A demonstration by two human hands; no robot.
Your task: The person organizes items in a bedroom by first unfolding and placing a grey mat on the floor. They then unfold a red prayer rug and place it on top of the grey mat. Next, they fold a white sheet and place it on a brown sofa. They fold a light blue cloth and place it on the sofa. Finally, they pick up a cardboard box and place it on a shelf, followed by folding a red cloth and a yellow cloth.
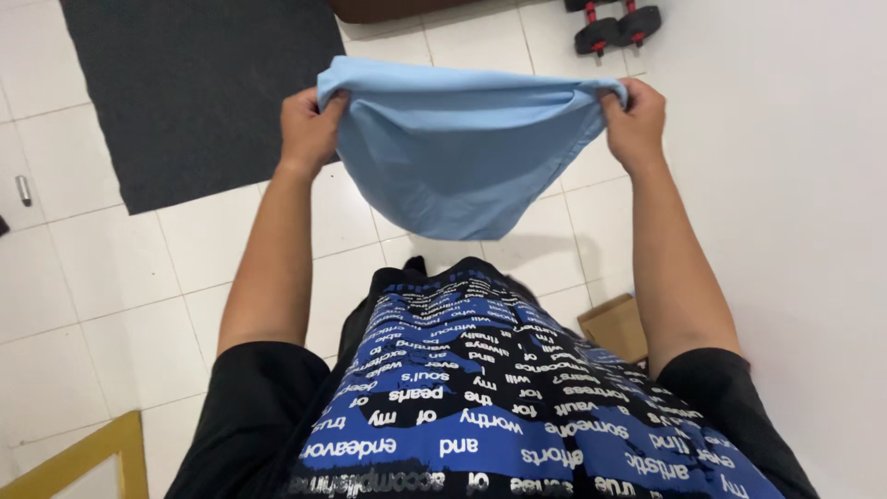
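1. White tiled floor [111, 277]; a dark mat [194, 83] lies upper left, red-and-black dumbbells [617, 26] sit at the top edge.
2. Left hand [309, 129] and right hand [636, 120] each pinch a top corner of the light blue cloth [453, 157], held spread at upper centre.
3. Folding seems under way; bringing the corners together looks next.
4. A brown cardboard box [614, 328] sits lower right, beside the white wall [785, 185].

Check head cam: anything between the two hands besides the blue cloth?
No. Only the light blue cloth spans from left hand to right hand, gripped by both, sagging in the middle, in the head view.
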